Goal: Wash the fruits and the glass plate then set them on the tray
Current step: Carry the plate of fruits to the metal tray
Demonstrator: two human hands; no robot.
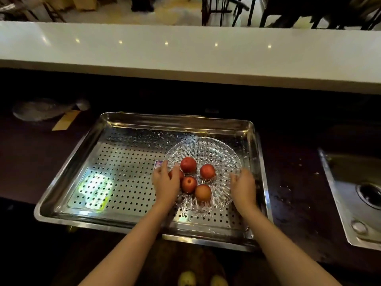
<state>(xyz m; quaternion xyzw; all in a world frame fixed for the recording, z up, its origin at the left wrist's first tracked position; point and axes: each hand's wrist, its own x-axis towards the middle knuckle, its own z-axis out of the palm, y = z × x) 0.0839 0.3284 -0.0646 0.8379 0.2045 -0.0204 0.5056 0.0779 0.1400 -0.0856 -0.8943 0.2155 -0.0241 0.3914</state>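
White ledge (185, 54) runs across the far side, glossy, with a row of small light spots on it. Below it is a dark tabletop (299, 182), flecked with water near the right.

Steel tray (123, 172) sits mid-tabletop. It is rectangular with a perforated floor, wet along the far edge, and has a bright patch of reflected light at its near left. The near rim slightly overhangs the tabletop edge.

Steel sink (350, 193) is let into the tabletop at the right, well apart from the tray, with the drain showing.

Grey fish-shaped object (47, 108) lies at the far left in shadow, with a yellowish card (66, 120) just beside it.

Cut-glass plate (206, 149) sits in the right half of the tray, round and ribbed. I cannot tell whether it rests on the tray floor or is held just above it.

Left hand (166, 182) is at the plate's left rim. Its fingers are curled over the edge and partly cover one fruit.

Right hand (243, 187) is at the plate's right rim, gripping it with the fingertips bent down onto the glass.

Fruits (188, 164) — five, all on the plate, clustered toward its near left. Four are red and the nearest one is orange.

Small printed sticker (159, 163) is on the tray floor, just beside the left fingertips — text too small to read.
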